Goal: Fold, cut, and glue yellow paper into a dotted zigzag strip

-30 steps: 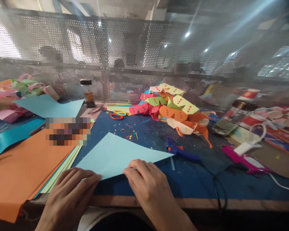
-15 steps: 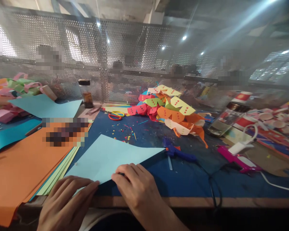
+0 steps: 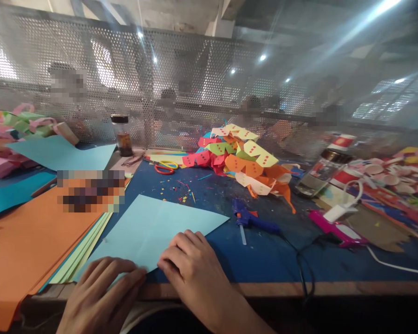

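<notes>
A light blue sheet of paper lies on the blue tabletop, with a faint crease running across it and a pointed corner at the right. My left hand has its fingers closed at the sheet's near edge, thumb and fingertips together. Just to the right, my right hand curls its fingers on the same near edge, gripping it. The paper's lower left part is hidden under my left hand. Beyond the sheet's right corner rests a blue glue gun with a clear glue stick by it.
Orange sheets are stacked over green ones at left. Yellow and red scissors, paper scraps and a heap of folded coloured paper lie farther back. At right are a glass bottle and a pink power strip with cables.
The light blue paper has slid slightly left, its right corner now apart from the glue gun. Both hands stay on the near edge. The whole view has shifted a little.
</notes>
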The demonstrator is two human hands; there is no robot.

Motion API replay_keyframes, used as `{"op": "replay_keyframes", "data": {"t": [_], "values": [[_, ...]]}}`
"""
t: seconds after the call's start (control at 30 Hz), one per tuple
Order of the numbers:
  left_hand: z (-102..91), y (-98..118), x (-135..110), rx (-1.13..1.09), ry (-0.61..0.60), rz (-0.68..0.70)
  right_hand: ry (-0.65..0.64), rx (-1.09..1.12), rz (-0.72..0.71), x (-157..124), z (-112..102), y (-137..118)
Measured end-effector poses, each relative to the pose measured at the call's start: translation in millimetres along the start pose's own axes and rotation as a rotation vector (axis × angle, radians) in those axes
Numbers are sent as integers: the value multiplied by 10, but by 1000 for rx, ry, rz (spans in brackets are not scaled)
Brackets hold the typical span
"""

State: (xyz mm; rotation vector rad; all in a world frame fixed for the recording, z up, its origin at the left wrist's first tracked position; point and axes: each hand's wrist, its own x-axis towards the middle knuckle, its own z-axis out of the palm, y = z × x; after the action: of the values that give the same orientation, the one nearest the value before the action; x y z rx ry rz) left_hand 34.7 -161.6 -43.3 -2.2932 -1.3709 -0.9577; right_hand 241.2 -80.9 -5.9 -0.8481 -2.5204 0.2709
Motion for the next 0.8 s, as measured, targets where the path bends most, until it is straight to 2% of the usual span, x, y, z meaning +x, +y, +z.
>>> {"op": "replay_keyframes", "data": {"t": [0.2,0.5,0.7,0.8], "values": [[5,20,-53,28,-61,-18,-48,97,96,82,69,-54],[-27,36,0,-8,-119,-45,-125,173,165,178,-21,-69],[32,60,-62,-105,-64,-162,-127,188,172,190,-54,-20],[39,71,-69,-142,-54,-176,-127,180,185,172,-84,41]]}}
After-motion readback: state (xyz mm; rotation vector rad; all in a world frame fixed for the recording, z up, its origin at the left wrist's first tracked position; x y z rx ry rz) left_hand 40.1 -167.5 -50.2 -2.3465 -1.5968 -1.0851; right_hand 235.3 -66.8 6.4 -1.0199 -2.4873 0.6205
